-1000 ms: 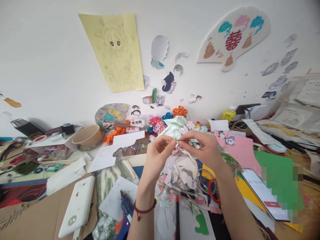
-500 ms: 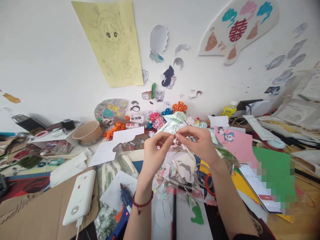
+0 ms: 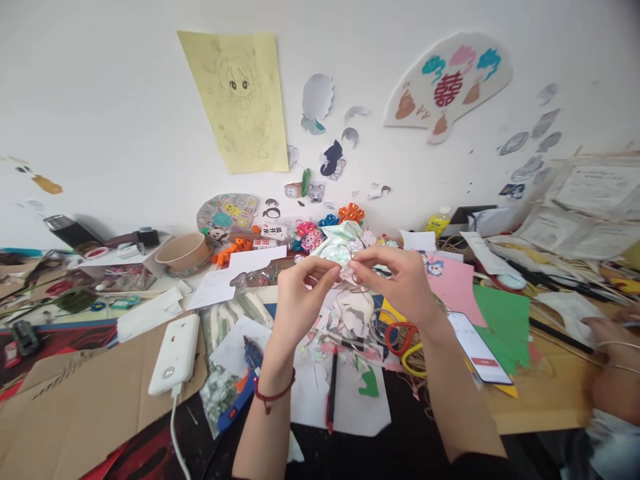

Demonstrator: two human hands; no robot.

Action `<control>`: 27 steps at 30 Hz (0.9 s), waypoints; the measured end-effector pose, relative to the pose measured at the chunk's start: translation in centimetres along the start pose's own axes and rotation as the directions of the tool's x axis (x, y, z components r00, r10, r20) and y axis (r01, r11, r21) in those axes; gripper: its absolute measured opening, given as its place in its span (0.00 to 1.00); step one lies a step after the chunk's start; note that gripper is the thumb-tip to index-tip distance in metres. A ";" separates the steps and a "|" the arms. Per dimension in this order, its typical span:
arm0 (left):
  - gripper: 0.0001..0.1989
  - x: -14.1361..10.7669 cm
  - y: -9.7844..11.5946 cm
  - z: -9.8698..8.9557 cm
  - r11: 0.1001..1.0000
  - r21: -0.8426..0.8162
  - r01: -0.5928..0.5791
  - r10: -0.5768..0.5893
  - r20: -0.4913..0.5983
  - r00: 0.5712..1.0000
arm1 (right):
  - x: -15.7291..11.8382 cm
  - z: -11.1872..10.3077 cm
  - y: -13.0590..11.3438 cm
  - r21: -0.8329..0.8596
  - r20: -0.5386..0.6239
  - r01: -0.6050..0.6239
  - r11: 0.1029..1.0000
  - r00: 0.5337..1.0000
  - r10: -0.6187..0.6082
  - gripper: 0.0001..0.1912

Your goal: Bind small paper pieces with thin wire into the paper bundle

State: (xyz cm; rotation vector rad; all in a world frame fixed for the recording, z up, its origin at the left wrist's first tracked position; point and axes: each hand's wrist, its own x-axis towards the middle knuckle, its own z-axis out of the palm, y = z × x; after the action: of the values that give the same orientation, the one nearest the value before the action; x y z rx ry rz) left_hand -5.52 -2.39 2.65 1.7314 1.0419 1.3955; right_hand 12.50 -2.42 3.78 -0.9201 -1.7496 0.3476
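My left hand and my right hand are raised in front of me over the cluttered table. In each, thumb and forefinger are pinched together, and the two sets of fingertips almost meet. Whatever lies between them is too small to make out. Behind the fingers is a pale, shiny crumpled sheet. Torn paper scraps are heaped below my hands. Nearer to me, a dark pen with red parts rests on white paper. A blue glue gun lies left of my left wrist.
A white power bank with a cable sits on cardboard at left. To the right are a phone, green paper and red and yellow loops. Another person's hand is at the far right edge.
My view has shifted, showing more of the table's near edge and the other person's hand at right. My hands stay pinched, with the fingertips slightly farther apart.
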 end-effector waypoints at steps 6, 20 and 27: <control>0.09 -4.3 1.2 0.9 0.999 -0.014 -0.043 0.043 -0.008 0.999 | -3.6 -0.9 -1.9 0.022 0.021 -0.045 0.999 0.999 0.045 0.05; 0.16 -10.3 0.3 1.2 1.000 -0.030 0.008 -0.009 -0.033 0.999 | -8.7 -0.1 -3.0 0.199 0.124 -0.221 0.955 0.972 0.199 0.07; 0.18 -12.2 -2.8 2.1 0.977 0.210 -0.037 0.047 -0.044 0.998 | -10.9 2.3 0.6 0.370 0.175 -0.298 0.880 0.953 0.249 0.09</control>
State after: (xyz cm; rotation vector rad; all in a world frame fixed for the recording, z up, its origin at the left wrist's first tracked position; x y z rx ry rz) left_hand -5.22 -11.99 -5.60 1.8867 1.2229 1.4026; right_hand 12.03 -9.46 -4.89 -0.8621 -1.5754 0.9262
